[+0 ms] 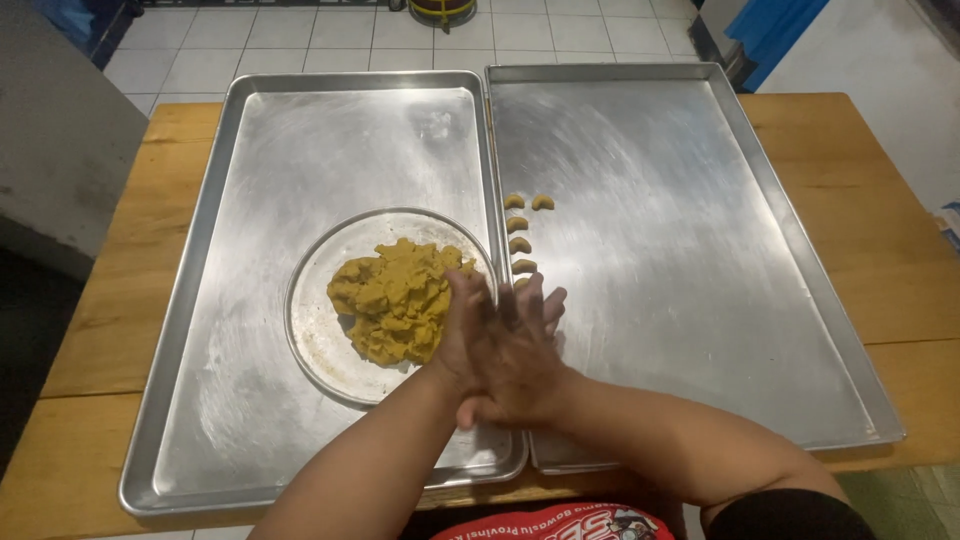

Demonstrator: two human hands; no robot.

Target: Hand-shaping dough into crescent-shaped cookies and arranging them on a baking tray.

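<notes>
My left hand (460,335) and my right hand (527,378) are pressed palm to palm over the seam between two metal trays, fingers stretched out. Anything between the palms is hidden. Just left of the hands, a mound of yellow-brown dough (395,300) lies on a round metal plate (318,345), which rests on the left tray (270,150). Beyond my fingertips, several small crescent-shaped dough pieces (518,226) sit in a column along the left edge of the right tray (690,250), with one more beside the top piece.
Both trays lie side by side on a wooden table (880,250). White floor tiles (330,30) show beyond the far edge. A grey block (60,140) stands at the left, and something blue (775,25) at the top right.
</notes>
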